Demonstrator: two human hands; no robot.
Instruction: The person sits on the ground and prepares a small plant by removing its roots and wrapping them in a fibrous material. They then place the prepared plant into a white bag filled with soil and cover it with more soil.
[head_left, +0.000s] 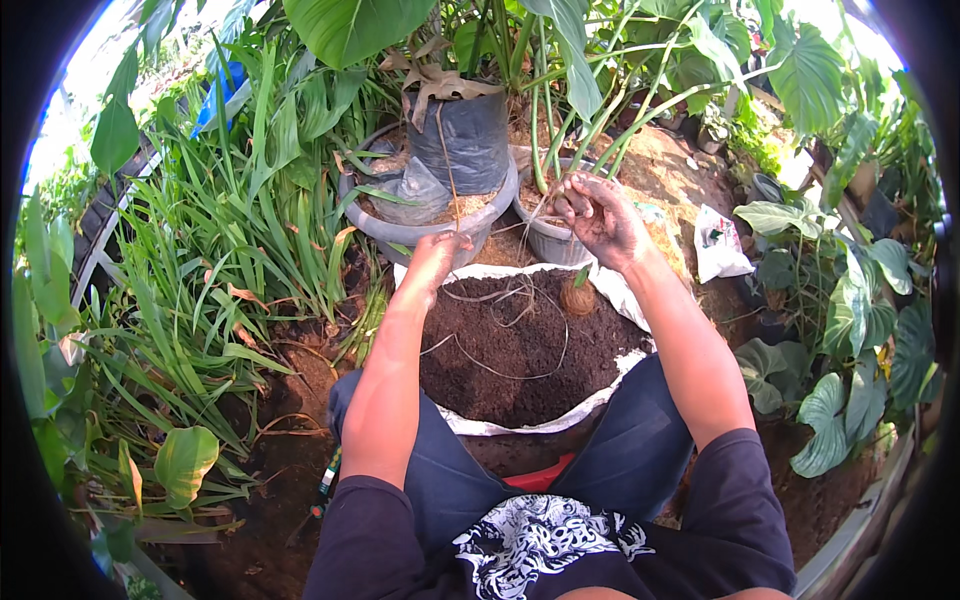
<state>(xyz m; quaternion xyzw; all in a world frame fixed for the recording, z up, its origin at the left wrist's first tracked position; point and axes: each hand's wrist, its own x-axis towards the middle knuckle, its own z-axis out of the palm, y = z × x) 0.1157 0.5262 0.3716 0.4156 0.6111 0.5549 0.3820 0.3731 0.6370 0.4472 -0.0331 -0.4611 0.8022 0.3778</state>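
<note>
My right hand (600, 214) is raised over a small grey pot, its fingers pinching a tangle of thin pale string (534, 216). My left hand (442, 255) is at the front rim of the large grey pot (427, 231), fingertips closed on what looks like a thin strand of the string. Below the hands, loose loops of string trail over dark soil (510, 382) in an opened white sack (525, 429). A brown, round, fibre-wrapped ball (577, 298) with a green leaf (582, 276) rests on the soil's far right side.
A black plastic grow bag (469, 142) stands inside the large pot. The smaller grey pot (559, 244) holds long-stemmed foliage. A white plastic packet (718, 244) lies at right. Strappy leaves (255, 202) crowd the left; a green-handled tool (330, 469) lies by my left leg.
</note>
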